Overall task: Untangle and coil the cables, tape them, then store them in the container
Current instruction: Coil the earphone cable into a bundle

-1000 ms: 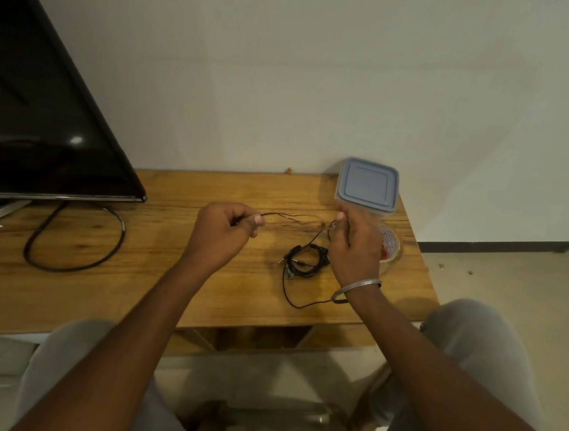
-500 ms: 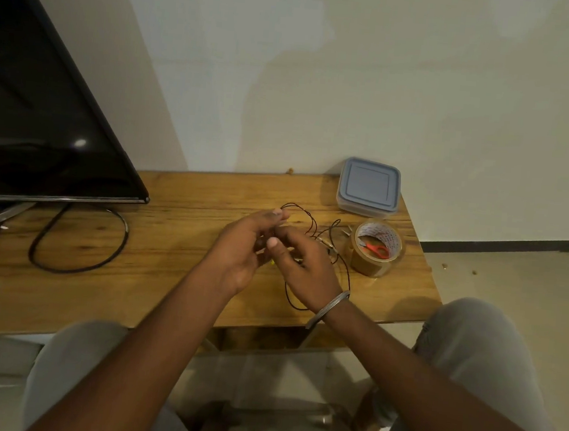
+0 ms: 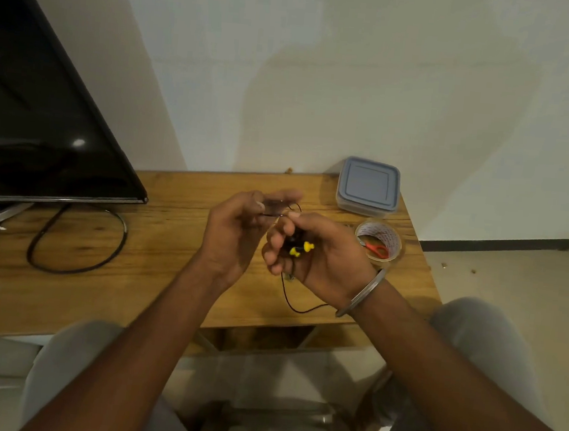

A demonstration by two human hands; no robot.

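Over wooden table (image 3: 169, 257), black cable (image 3: 284, 289) between left hand (image 3: 236, 235) and right hand (image 3: 328, 253)

Table (image 3: 171, 239): container (image 3: 368, 187), tape roll (image 3: 384, 233), maybe scissors (image 3: 376, 249)

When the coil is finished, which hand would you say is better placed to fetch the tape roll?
Right, probably: the right hand is beside the tape roll; the left hand is farther. The right grips the coiled cable, so pass that leftward first.

Television (image 3: 27, 107) and black cord (image 3: 65, 271) on wooden table (image 3: 166, 291).
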